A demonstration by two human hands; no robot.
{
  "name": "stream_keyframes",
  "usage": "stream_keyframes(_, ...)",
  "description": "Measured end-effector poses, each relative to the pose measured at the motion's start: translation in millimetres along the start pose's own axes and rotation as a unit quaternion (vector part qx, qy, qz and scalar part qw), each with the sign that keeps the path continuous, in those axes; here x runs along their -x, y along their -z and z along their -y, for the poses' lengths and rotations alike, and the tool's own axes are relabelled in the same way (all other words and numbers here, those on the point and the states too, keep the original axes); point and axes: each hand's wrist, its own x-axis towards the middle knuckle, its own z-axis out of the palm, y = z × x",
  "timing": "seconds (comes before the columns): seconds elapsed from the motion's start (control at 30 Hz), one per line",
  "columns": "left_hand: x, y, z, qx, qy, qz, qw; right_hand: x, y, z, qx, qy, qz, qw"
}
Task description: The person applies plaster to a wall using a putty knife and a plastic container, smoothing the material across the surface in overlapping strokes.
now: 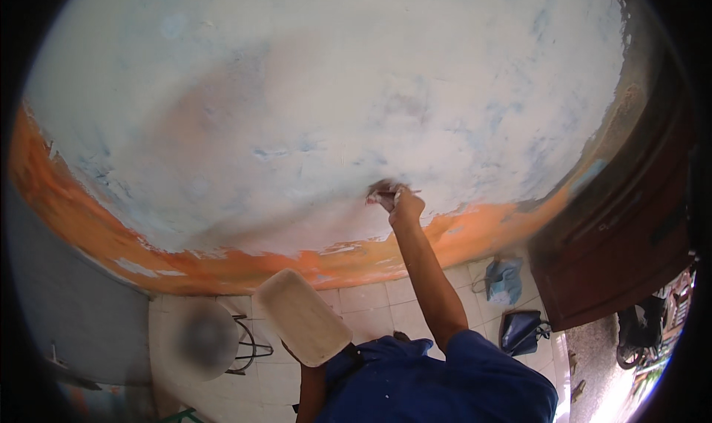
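Observation:
My right hand (pixel 407 208) is closed round a putty knife (pixel 383 189), whose blade is at the wall and partly blurred. White filler covers most of the wall (pixel 311 119), with bluish and pinkish patches showing through. Below it on the left, a flat beige rectangular board (pixel 302 318) with rounded corners is held up in front of my body. It rests at the end of my left forearm, and my left hand is hidden beneath it. White smears mark the fingers of my right hand.
An orange band (pixel 245 269) runs along the wall's foot above pale floor tiles (pixel 363 298). A round-topped stool (pixel 206 341) stands at the lower left. A blue bag (pixel 504 281) and a dark bag (pixel 521 330) lie right, near a dark red door (pixel 615 252) and a parked motorbike (pixel 639 330).

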Motion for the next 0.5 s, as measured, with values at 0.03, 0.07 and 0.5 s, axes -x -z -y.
stream_keyframes(0.03,0,6,-4,0.01,0.0,0.026,1.0,15,-12,11,0.001,0.005,0.02,1.0)
stream_keyframes(0.07,-4,13,-5,0.025,0.008,0.05,0.998,27,-10,20,0.007,0.02,0.035,0.999)
stream_keyframes(0.5,-5,11,2,0.015,-0.011,0.008,1.0,184,109,47,0.079,-0.017,0.168,0.983)
